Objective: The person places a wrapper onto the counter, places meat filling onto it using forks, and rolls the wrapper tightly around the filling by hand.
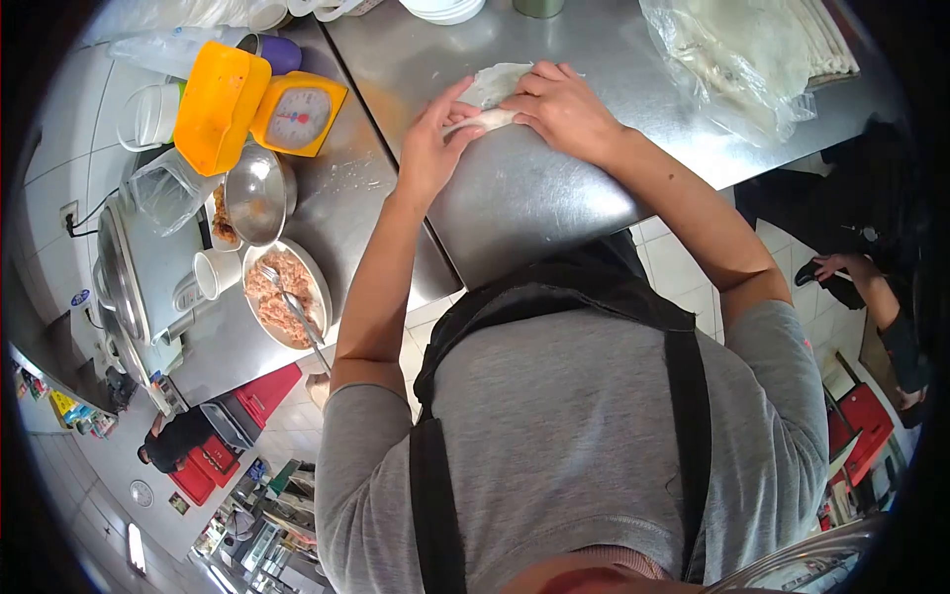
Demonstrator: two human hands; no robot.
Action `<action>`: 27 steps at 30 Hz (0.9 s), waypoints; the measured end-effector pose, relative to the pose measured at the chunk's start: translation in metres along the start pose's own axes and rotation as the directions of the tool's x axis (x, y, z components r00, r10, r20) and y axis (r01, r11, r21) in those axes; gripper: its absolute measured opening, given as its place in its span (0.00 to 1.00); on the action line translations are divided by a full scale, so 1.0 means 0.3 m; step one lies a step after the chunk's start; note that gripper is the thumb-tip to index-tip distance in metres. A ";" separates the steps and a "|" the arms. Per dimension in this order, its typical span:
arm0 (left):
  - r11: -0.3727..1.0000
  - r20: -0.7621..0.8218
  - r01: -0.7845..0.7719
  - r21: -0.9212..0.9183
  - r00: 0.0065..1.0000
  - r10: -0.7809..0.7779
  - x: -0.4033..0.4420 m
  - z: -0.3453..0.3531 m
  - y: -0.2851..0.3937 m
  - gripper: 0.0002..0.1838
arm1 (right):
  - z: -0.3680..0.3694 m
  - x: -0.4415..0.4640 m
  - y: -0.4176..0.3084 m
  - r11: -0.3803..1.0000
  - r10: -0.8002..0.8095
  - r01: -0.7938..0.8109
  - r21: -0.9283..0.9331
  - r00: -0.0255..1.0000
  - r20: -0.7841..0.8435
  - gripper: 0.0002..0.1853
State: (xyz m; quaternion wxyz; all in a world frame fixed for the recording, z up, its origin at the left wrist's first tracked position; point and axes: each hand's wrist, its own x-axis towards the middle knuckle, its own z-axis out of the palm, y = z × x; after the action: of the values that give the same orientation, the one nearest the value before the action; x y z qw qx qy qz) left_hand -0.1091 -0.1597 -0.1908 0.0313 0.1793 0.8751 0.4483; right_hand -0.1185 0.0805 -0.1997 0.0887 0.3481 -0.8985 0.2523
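Note:
A thin white wrapper sheet (492, 83) lies on the steel table, its near edge folded into a narrow roll (487, 120). My left hand (435, 134) is at the roll's left end, thumb along its near side and fingers over it. On the right end, my right hand (564, 111) has its fingers curled over the roll and the sheet's edge. What is inside the roll is hidden. To my left stands an oval white bowl (319, 287) of pinkish minced filling (272, 287), with a metal utensil (295, 305) resting in it.
Left of my hands are a yellow scale (300, 117), a yellow tray (220, 104), a steel bowl (259, 198) and a white cup (216, 272). At the right, a plastic bag (722, 64) lies by stacked pale sheets (816, 40). Another person's hand (836, 265) shows at far right.

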 end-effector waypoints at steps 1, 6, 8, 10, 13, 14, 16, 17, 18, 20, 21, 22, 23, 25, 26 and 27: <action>0.999 0.007 0.010 -0.042 1.000 -0.010 0.005 -0.002 -0.010 0.39 | 0.003 0.002 0.005 1.000 0.006 -0.006 0.023 1.000 0.001 0.13; 0.926 0.138 0.258 -0.276 0.964 -0.227 0.049 -0.033 -0.022 0.37 | 0.020 0.021 0.041 0.994 0.033 -0.026 0.104 0.998 -0.062 0.11; 0.903 0.197 0.322 -0.283 0.941 -0.274 0.067 -0.045 -0.036 0.35 | 0.028 0.031 0.054 0.991 0.074 -0.067 0.115 0.996 -0.056 0.09; 0.925 0.133 0.249 -0.286 0.966 -0.219 0.069 -0.030 -0.049 0.35 | 0.012 0.057 0.053 0.980 0.151 -0.147 0.135 0.988 -0.019 0.07; 0.999 0.003 0.013 -0.051 1.000 -0.013 0.060 -0.012 -0.011 0.37 | 0.007 0.095 0.064 0.972 0.218 -0.223 0.071 0.973 0.068 0.05; 0.994 -0.027 -0.081 0.073 0.996 0.084 0.056 -0.004 0.005 0.38 | 0.006 0.105 0.064 0.970 0.232 -0.235 0.055 0.971 0.058 0.05; 0.996 -0.038 -0.051 0.079 0.998 0.054 0.051 0.020 0.007 0.39 | 0.010 0.120 0.062 0.966 0.255 -0.256 0.026 0.966 0.040 0.06; 0.996 -0.045 -0.036 0.083 0.998 0.040 0.051 0.024 0.005 0.40 | 0.016 0.126 0.066 0.977 0.209 -0.209 0.030 0.978 0.005 0.07; 1.000 -0.032 -0.004 0.029 0.999 0.005 0.057 0.021 0.004 0.41 | 0.022 0.132 0.069 0.986 0.163 -0.162 0.032 0.986 -0.030 0.08; 0.995 -0.003 0.060 -0.077 0.998 -0.061 0.085 0.005 -0.004 0.42 | 0.023 0.131 0.068 0.996 0.063 -0.058 0.062 0.995 -0.081 0.10; 0.981 0.032 0.121 -0.153 0.993 -0.117 0.101 -0.006 -0.017 0.42 | 0.013 0.122 0.050 0.996 0.006 0.003 0.092 0.995 -0.097 0.11; 0.957 0.071 0.182 -0.225 0.983 -0.170 0.119 -0.018 -0.032 0.42 | 0.007 0.116 0.038 0.991 -0.048 0.062 0.122 0.992 -0.115 0.12; 0.924 0.116 0.244 -0.295 0.969 -0.219 0.129 -0.024 -0.042 0.42 | 0.008 0.110 0.037 0.992 -0.076 0.089 0.093 0.988 -0.132 0.13; 0.931 0.141 0.268 -0.249 0.961 -0.238 0.147 -0.032 -0.034 0.42 | 0.013 0.096 0.045 0.990 -0.132 0.139 0.030 0.978 -0.162 0.13; 0.934 0.152 0.278 -0.225 0.957 -0.248 0.156 -0.034 -0.032 0.42 | 0.018 0.098 0.053 0.991 -0.127 0.133 0.027 0.980 -0.154 0.13; 0.984 0.061 0.129 -0.119 0.991 -0.123 0.149 -0.026 -0.042 0.42 | 0.025 0.102 0.060 0.992 -0.122 0.127 0.026 0.982 -0.145 0.13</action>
State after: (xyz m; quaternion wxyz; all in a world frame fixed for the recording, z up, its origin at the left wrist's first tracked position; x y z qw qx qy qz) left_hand -0.1562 -0.1573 -0.1914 0.0939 0.1333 0.8544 0.4934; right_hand -0.1529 0.0702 -0.2028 0.1622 0.3862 -0.8617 0.2864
